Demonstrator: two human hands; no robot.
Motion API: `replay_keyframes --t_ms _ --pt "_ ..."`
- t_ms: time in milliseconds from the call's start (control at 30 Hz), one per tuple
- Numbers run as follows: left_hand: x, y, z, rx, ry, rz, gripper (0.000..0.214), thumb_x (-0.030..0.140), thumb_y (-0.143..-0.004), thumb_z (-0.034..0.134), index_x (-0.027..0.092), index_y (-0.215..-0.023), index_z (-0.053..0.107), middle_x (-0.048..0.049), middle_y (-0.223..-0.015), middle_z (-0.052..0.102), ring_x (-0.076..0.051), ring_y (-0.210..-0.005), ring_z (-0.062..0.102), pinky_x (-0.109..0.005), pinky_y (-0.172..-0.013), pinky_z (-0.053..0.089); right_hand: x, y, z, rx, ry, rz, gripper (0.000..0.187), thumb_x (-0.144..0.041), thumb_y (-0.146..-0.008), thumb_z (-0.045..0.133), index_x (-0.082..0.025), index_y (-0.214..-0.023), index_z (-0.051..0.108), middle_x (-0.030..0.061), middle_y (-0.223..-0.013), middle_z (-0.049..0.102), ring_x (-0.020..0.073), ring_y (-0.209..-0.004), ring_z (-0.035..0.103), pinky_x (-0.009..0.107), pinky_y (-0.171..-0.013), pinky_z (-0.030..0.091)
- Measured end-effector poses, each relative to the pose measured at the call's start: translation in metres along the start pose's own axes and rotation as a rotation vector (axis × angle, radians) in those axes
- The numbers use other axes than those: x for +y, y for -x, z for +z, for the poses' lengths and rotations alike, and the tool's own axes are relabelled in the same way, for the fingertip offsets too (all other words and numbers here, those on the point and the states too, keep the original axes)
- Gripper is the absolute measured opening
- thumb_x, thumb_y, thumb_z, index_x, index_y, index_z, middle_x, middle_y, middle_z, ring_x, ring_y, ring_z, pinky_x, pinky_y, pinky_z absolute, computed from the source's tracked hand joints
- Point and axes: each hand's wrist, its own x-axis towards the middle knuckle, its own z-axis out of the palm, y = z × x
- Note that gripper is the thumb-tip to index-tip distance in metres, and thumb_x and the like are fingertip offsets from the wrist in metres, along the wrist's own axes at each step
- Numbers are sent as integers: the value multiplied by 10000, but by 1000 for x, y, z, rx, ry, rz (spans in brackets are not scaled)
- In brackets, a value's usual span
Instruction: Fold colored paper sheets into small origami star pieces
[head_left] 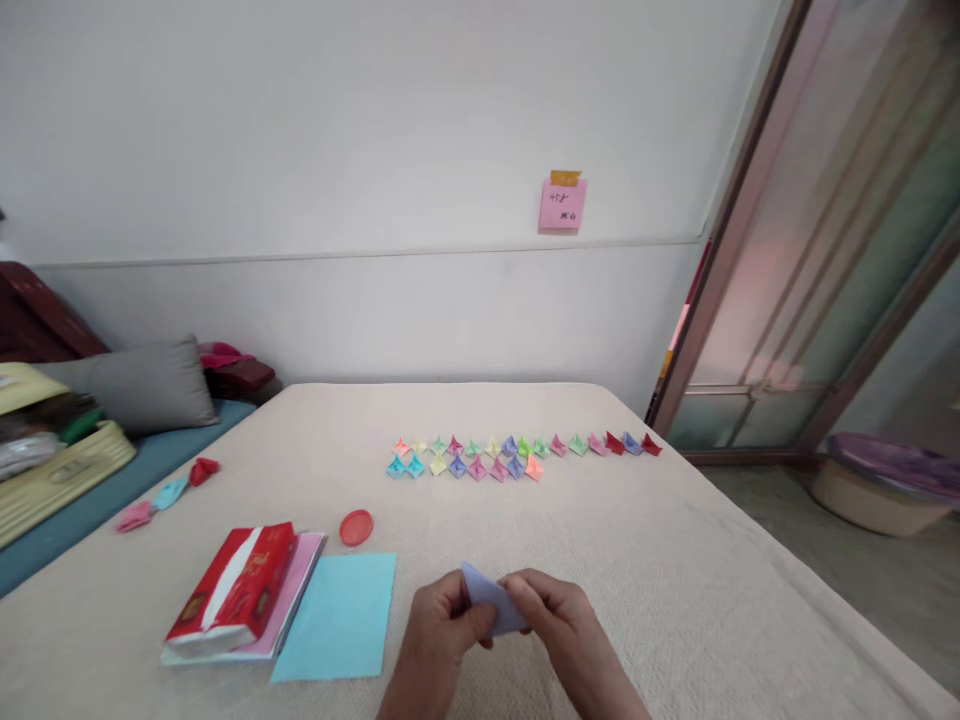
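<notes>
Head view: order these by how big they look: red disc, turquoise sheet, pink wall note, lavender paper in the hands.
1. Turquoise sheet
2. Pink wall note and lavender paper: unsure, paper partly covered
3. Red disc

Over the bench (675, 590), the left hand (442, 622) and right hand (556, 612) both hold a folded purple paper (504, 614). From them, a blue sheet (337, 618) and a red packet (262, 588) lie at nine o'clock, a red lid (356, 527) at ten, and two rows of colourful folded papers (478, 468) at twelve, with a pink note (562, 207) on the wall (375, 150) beyond.
</notes>
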Motion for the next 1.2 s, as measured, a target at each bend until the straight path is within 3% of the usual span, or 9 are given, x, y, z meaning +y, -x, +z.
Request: replay_keyframes --t_ms 167,367,533,667,800,867,933,1067,1200 --pt "1 0 -3 36 -3 6 91 196 -688 671 129 -740 706 -19 -596 661 -150 -581 538 -248 -548 409 6 0 -3 -6 98 -4 355 -381 -843 495 -168 -574 585 1 -558 557 147 -570 513 251 -552 381" --pt "-3 -4 -5 42 5 0 88 207 -701 676 129 -736 697 -7 -601 637 -135 -584 521 -237 -552 408 11 0 4 80 120 26 308 -329 -809 511 -185 -538 534 -15 -512 523 132 -504 475 247 -505 358" --pt "-5 -6 -11 56 8 21 94 218 -699 685 127 -721 682 6 -575 613 -126 -551 505 -236 -543 398 10 -1 0 36 65 46 270 -308 -799 523 -188 -557 526 -14 -529 542 129 -510 489 240 -507 376" --pt "-5 -7 -13 60 20 24 110 235 -687 697 130 -698 666 18 -553 593 -119 -529 497 -227 -528 382 10 0 -1 75 145 5 295 -317 -809 516 -201 -542 477 -33 -492 503 116 -474 437 231 -477 336" --pt "-4 -8 -14 38 34 24 116 203 -661 712 139 -735 650 16 -595 624 -121 -564 531 -220 -568 391 14 -2 -1 78 119 9 291 -312 -830 495 -198 -563 493 -27 -509 511 127 -492 467 235 -487 371" --pt "-3 -8 -13 41 29 45 144 188 -649 715 147 -763 637 21 -606 630 -120 -572 535 -212 -568 387 16 -3 -1 116 188 -65 218 -283 -829 519 -191 -633 543 -13 -568 553 144 -547 513 246 -526 410" --pt "-1 -5 -11 77 -22 94 138 187 -667 698 158 -780 624 35 -600 619 -116 -568 524 -203 -555 378 17 -2 -2 215 304 -257 69 -231 -824 546 -195 -786 591 18 -717 624 172 -684 577 271 -622 461" --pt "4 5 -6 183 -308 208 123 244 -782 620 195 -895 608 29 -710 650 -145 -683 572 -227 -647 422 18 3 1 343 550 -666 181 -134 -842 534 -235 -983 587 66 -980 648 210 -915 596 339 -773 496" --pt "2 11 -5 254 -551 266 181 328 -840 557 217 -981 584 -3 -858 694 -183 -817 631 -271 -743 464 17 7 5 367 683 -737 198 -118 -838 534 -207 -1009 577 101 -989 637 225 -905 599 364 -743 527"
